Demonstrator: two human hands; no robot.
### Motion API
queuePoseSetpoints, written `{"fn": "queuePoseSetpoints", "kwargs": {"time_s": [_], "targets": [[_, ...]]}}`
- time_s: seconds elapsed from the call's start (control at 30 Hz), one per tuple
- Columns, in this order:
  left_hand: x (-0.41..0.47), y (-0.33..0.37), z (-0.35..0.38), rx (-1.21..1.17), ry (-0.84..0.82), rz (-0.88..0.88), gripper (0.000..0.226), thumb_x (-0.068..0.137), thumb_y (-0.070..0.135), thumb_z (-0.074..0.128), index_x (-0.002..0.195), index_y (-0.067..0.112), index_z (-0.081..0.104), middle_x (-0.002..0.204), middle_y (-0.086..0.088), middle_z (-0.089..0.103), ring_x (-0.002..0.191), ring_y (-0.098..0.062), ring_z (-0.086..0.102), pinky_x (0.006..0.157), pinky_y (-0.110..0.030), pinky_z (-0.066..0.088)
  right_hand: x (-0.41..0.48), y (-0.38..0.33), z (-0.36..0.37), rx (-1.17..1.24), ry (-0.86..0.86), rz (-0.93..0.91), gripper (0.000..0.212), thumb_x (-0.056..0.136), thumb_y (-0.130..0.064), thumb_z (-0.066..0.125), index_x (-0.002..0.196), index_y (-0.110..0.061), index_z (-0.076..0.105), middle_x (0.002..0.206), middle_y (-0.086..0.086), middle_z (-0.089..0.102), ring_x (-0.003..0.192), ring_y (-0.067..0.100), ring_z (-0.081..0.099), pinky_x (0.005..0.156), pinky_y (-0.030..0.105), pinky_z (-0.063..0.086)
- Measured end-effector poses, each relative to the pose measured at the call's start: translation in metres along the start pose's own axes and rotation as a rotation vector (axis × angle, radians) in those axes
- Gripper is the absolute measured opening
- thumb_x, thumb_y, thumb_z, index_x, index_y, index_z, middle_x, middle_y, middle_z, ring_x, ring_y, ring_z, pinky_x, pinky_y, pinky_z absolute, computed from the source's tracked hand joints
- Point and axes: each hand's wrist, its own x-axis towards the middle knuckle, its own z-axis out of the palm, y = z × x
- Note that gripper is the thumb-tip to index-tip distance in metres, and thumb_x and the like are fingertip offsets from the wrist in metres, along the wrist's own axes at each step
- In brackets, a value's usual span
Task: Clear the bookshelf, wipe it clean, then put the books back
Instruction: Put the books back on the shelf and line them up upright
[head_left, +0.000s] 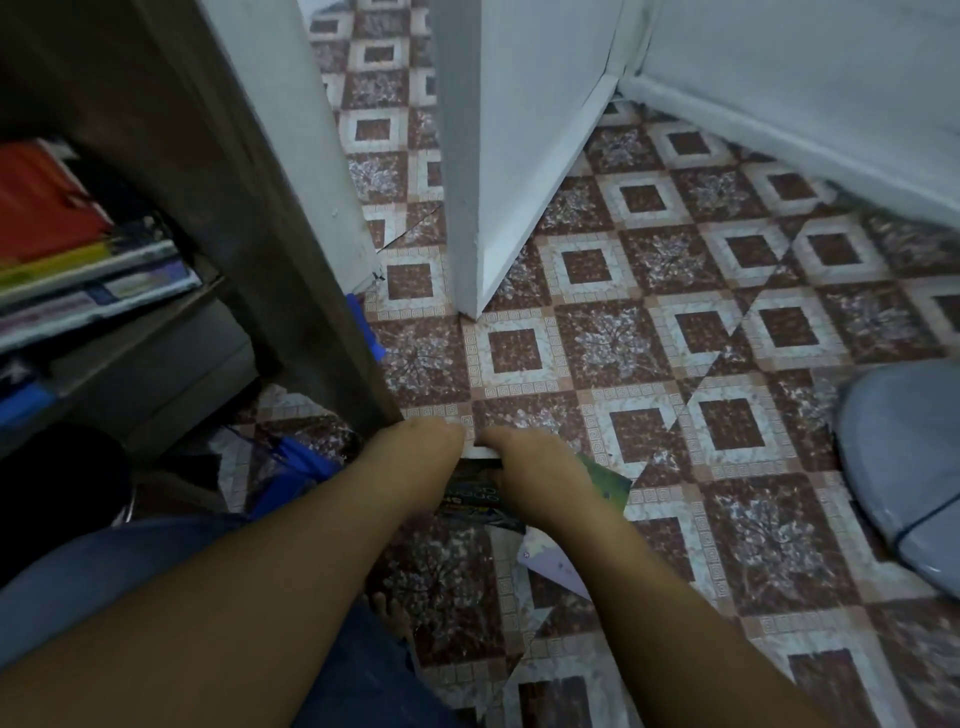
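Both hands are going down onto the book pile on the floor, just R of the bookshelf side panel's foot. The left hand is butting against its L edge w/ fingers tucked out of sight, so can't tell if it's gripping, while the right hand is lying over the top, fingers curling round the far edge. The pile's sitting between the two hands, long axis prob. running away from the person, and the shelf's waiting up and to the L.

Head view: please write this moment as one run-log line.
place: floor beside bookshelf | right hand: grips floor books | left hand: at their edge, grip unclear | bookshelf: stacked books inside
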Motion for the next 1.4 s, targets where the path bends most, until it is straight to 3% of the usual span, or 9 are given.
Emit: {"fn": "queuePoseSetpoints", "kwargs": {"time_s": [0.3, 0.43, 0.6, 0.77, 0.87, 0.97, 1.03, 1.27, 1.4], "targets": [[-0.107, -0.048, -0.061, -0.2, 0.359, -0.001, 0.015, 0.092, 0.018, 0.055, 0.104, 0.028, 0.059, 0.099, 0.0, 0.064, 0.092, -0.019, 0.061, 0.069, -0.026, 0.044, -0.057, -0.084, -0.074, 0.061, 0.349, -0.188, 0.021, 0.083, -0.035, 0.068, 0.09, -0.024, 0.052, 0.082, -0.004, 0.06, 0.074, 0.018, 0.055, 0.061, 0.036, 0.047], [-0.173, -0.078, -0.076, -0.49, 0.651, -0.021, 0.012, 0.091, 0.022, 0.064, 0.09, 0.031, 0.055, 0.078, 0.014, 0.058, 0.073, 0.0, 0.053, 0.057, -0.015, 0.036, -0.056, -0.113, -0.067, 0.057, 0.435, -0.276, 0.016, 0.09, -0.024, 0.06, 0.104, -0.02, 0.054, 0.094, 0.004, 0.063, 0.084, 0.025, 0.059, 0.069, 0.04, 0.051], [-0.218, -0.091, -0.081, -0.109, 0.971, -0.058, 0.038, 0.072, 0.015, 0.076, 0.103, 0.022, 0.056, 0.09, 0.006, 0.061, 0.082, -0.016, 0.058, 0.067, -0.03, 0.046, -0.049, -0.162, -0.071, -0.175, 0.55, -0.502, 0.022, 0.086, -0.02, 0.065, 0.108, -0.019, 0.063, 0.093, 0.004, 0.06, 0.08, 0.025, 0.057, 0.064, 0.038, 0.051], [-0.244, -0.103, -0.089, 0.27, 0.755, -0.213, 0.029, 0.068, 0.014, 0.077, 0.092, 0.014, 0.059, 0.081, -0.004, 0.063, 0.072, -0.027, 0.064, 0.06, -0.031, 0.042, -0.04, -0.212, -0.082, -0.305, 0.592, -0.637, 0.024, 0.081, -0.02, 0.068, 0.105, -0.021, 0.07, 0.094, 0.002, 0.067, 0.077, 0.025, 0.06, 0.063, 0.037, 0.052], [-0.261, -0.129, -0.091, 0.339, 0.861, -0.279, 0.025, 0.06, 0.013, 0.076, 0.081, 0.012, 0.063, 0.069, -0.006, 0.061, 0.059, -0.026, 0.061, 0.049, -0.029, 0.044, -0.023, -0.247, -0.096, -0.296, 0.708, -0.749, 0.031, 0.081, -0.017, 0.061, 0.11, -0.022, 0.07, 0.095, 0.002, 0.069, 0.078, 0.026, 0.06, 0.065, 0.035, 0.049], [-0.269, -0.162, -0.099, 0.419, 1.048, -0.375, 0.032, 0.079, 0.014, 0.041, 0.101, 0.004, 0.063, 0.088, -0.014, 0.062, 0.079, -0.032, 0.061, 0.067, -0.04, 0.05, 0.002, -0.283, -0.108, -0.275, 0.836, -0.832, 0.045, 0.078, -0.012, 0.071, 0.121, -0.023, 0.065, 0.108, 0.001, 0.067, 0.092, 0.027, 0.061, 0.077, 0.039, 0.047], [-0.272, -0.183, -0.109, 0.474, 1.068, -0.44, 0.04, 0.085, 0.011, 0.038, 0.118, 0.0, 0.057, 0.107, -0.02, 0.06, 0.099, -0.037, 0.058, 0.085, -0.047, 0.049, 0.025, -0.304, -0.112, -0.28, 0.845, -0.864, 0.055, 0.076, -0.008, 0.075, 0.128, -0.02, 0.061, 0.116, 0.005, 0.064, 0.102, 0.029, 0.06, 0.087, 0.046, 0.046], [-0.249, -0.247, -0.08, 0.484, 0.715, -0.425, 0.059, 0.08, 0.005, 0.055, 0.139, 0.006, 0.046, 0.117, -0.014, 0.06, 0.107, -0.032, 0.058, 0.087, -0.042, 0.05, 0.092, -0.315, -0.087, -0.569, 0.574, -0.514, 0.054, 0.09, -0.019, 0.061, 0.141, -0.024, 0.044, 0.126, 0.013, 0.044, 0.111, 0.031, 0.044, 0.088, 0.041, 0.043], [-0.224, -0.248, -0.07, 0.294, 0.574, -0.472, 0.075, 0.093, 0.005, 0.044, 0.154, 0.017, 0.002, 0.158, -0.012, 0.015, 0.143, -0.029, 0.022, 0.114, -0.04, 0.025, 0.111, -0.306, -0.064, -0.442, 0.315, -0.38, 0.067, 0.096, -0.012, 0.051, 0.152, -0.016, 0.015, 0.138, 0.015, 0.031, 0.123, 0.031, 0.041, 0.097, 0.04, 0.043]]}}
